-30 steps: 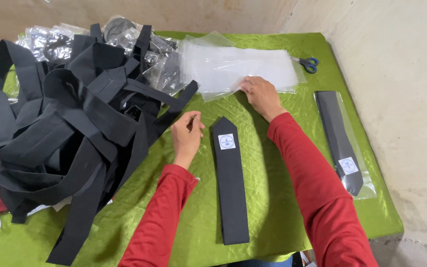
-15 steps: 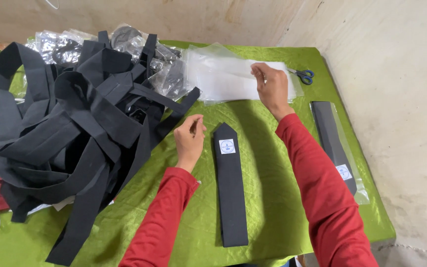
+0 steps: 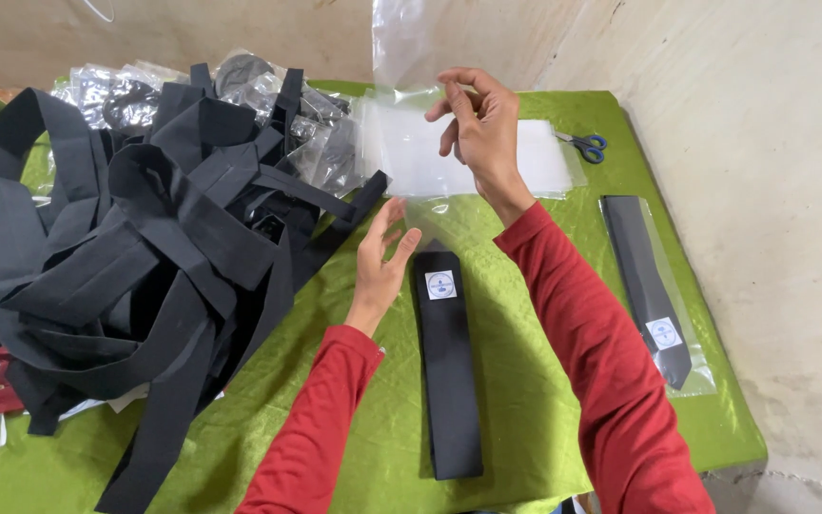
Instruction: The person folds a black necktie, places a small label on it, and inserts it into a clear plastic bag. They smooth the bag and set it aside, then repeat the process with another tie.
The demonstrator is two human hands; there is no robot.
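Above the far half of the tabletop [image 3: 525,247], the right hand [image 3: 482,124] is raised, wrist bent, forearm in a red sleeve rising from the lower right. Its grip is pressed together: thumb and fingertips pinch the edge of a clear plastic sleeve [image 3: 411,57], which hangs upright from the pinch, its long axis running up and away past the top of the view and down toward the left hand.

Below and left of that grip, the left hand [image 3: 382,262] hovers with palm turned inward and fingers spread, holding nothing; whether its fingertips touch the sleeve's lower edge cannot be told.

Just right of the left hand, and straight beneath the pinch, a folded black tie [image 3: 447,366] lies flat on the green cloth. Its long axis runs toward and away from the person, pointed tip at the far end, a small white label just behind the tip.

Behind the grip lies a flat stack of clear sleeves [image 3: 544,157], with blue-handled scissors [image 3: 587,146] just right of it. Well right of the right forearm, a bagged black tie [image 3: 654,286] lies near the tabletop's edge, roughly parallel to the bare one. Left of the left hand, a large heap of loose black ties [image 3: 135,257] crowds the tabletop, with crumpled plastic bags [image 3: 107,90] beyond it
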